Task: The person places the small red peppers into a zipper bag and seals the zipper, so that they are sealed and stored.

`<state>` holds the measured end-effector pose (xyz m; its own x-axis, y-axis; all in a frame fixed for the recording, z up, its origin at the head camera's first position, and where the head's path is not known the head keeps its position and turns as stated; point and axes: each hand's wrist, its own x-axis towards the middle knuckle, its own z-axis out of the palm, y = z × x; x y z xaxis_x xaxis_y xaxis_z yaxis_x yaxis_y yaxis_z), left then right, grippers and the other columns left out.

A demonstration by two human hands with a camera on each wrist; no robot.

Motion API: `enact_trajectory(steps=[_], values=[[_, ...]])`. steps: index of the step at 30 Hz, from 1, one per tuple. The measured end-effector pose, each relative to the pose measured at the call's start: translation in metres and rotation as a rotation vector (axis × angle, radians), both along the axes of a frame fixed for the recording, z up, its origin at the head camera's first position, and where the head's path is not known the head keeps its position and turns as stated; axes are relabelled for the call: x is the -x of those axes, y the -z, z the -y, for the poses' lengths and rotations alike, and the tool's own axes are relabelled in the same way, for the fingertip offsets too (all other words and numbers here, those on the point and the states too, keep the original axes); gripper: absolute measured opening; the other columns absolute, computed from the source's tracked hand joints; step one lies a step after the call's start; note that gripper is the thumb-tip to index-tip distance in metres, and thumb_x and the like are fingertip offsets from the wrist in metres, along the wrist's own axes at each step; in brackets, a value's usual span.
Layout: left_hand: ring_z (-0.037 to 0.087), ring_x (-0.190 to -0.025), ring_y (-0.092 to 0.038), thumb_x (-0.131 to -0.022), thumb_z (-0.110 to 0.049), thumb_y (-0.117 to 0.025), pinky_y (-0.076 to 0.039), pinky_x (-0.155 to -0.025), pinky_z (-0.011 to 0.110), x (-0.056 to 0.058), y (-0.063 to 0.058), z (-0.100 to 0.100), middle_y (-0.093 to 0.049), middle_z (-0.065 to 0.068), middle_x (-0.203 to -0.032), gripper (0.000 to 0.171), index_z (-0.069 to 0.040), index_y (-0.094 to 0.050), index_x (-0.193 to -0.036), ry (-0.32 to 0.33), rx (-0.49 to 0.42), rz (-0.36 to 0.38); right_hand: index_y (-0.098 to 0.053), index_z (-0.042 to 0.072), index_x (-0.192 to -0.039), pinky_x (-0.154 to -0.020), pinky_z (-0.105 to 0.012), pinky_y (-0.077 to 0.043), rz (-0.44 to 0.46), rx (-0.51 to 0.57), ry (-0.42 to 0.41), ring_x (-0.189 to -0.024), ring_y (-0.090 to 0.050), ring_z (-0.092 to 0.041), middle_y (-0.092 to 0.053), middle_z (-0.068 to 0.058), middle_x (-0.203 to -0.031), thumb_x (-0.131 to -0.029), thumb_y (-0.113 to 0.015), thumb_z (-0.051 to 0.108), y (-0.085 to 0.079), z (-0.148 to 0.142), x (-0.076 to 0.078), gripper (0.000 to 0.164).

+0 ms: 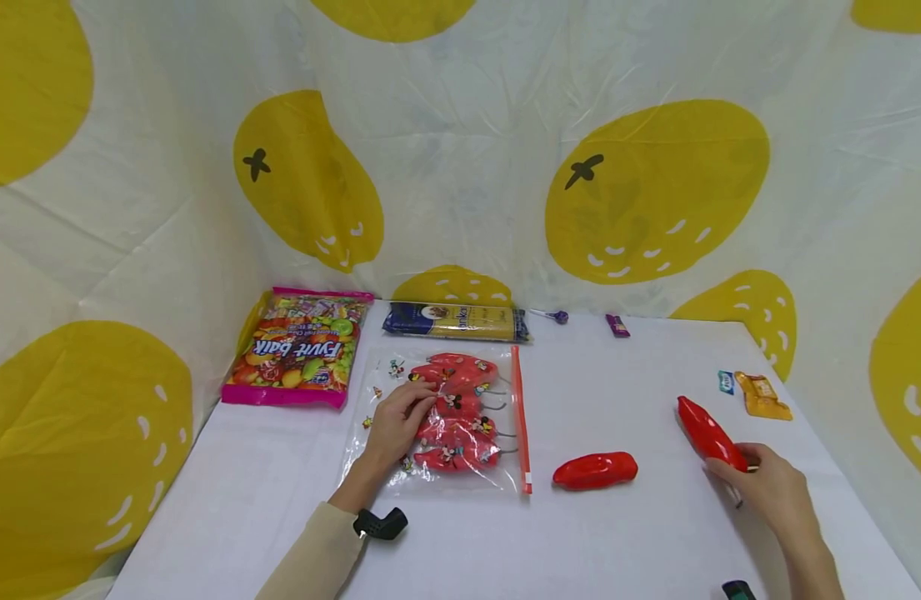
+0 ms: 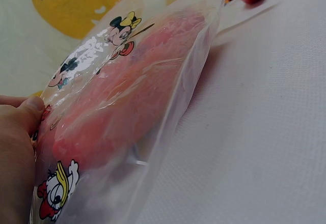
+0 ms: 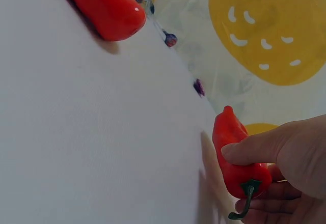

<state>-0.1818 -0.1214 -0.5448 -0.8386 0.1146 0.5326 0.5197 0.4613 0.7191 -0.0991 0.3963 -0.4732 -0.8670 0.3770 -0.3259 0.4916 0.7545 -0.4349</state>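
Observation:
A transparent zip bag (image 1: 358, 450) with cartoon prints and an orange-red zip lies flat, with several red peppers (image 1: 460, 456) inside, stems to the right. My left hand (image 1: 396, 421) rests on top of the bag, thumb and fingertips touching its film; the left wrist view shows the thumb against the bag (image 2: 168, 96). At the right, my right hand (image 1: 778, 492) grips another red pepper (image 1: 708, 433) near its stem end, tip pointing away. The right wrist view shows the thumb across this pepper (image 3: 232, 175) and its green stem hanging free. One loose red pepper (image 1: 595, 471) lies between bag and right hand.
A fruit candy bag (image 1: 298, 348) lies at the back left, beside a blue and yellow pasta pack (image 1: 456, 322). Along the back are a lollipop (image 1: 558, 317) and a purple sweet (image 1: 617, 325). A yellow wrapper (image 1: 762, 397) and small blue packet (image 1: 726, 382) lie far right.

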Motion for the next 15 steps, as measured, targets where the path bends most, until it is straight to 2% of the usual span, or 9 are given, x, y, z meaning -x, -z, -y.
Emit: enact_trajectory(steps=[7, 11, 15], values=[[0.021, -0.117, -0.059, -0.092, -0.02, -0.06, -0.046, -0.102, 0.034, 0.0, -0.001, 0.001, -0.068, 0.0, -0.114, 0.016, -0.013, -0.069, -0.104, 0.003, 0.0, 0.017, -0.039, -0.005, -0.135, -0.067, -0.034, -0.059, -0.12, 0.017, -0.157, -0.097, -0.052, -0.036, -0.048, -0.031, -0.125, -0.081, -0.067, 0.05, -0.009, 0.021, 0.012, 0.082], [0.021, -0.117, -0.059, -0.093, -0.022, -0.059, -0.046, -0.102, 0.035, -0.001, -0.001, 0.001, -0.068, -0.001, -0.115, 0.018, -0.013, -0.069, -0.104, 0.008, 0.0, 0.019, -0.044, -0.002, -0.132, -0.068, -0.035, -0.058, -0.207, 0.001, -0.247, -0.095, -0.054, -0.033, -0.052, -0.029, -0.122, -0.084, -0.066, 0.044, -0.012, 0.041, 0.021, 0.07], [0.022, -0.117, -0.059, -0.093, -0.023, -0.059, -0.046, -0.102, 0.036, -0.001, -0.001, 0.001, -0.068, -0.001, -0.115, 0.018, -0.013, -0.068, -0.104, 0.01, 0.009, 0.007, -0.045, 0.001, -0.133, -0.067, -0.032, -0.057, -0.251, 0.015, -0.322, -0.096, -0.054, -0.031, -0.053, -0.026, -0.121, -0.086, -0.065, 0.039, -0.014, 0.063, 0.031, 0.064]])
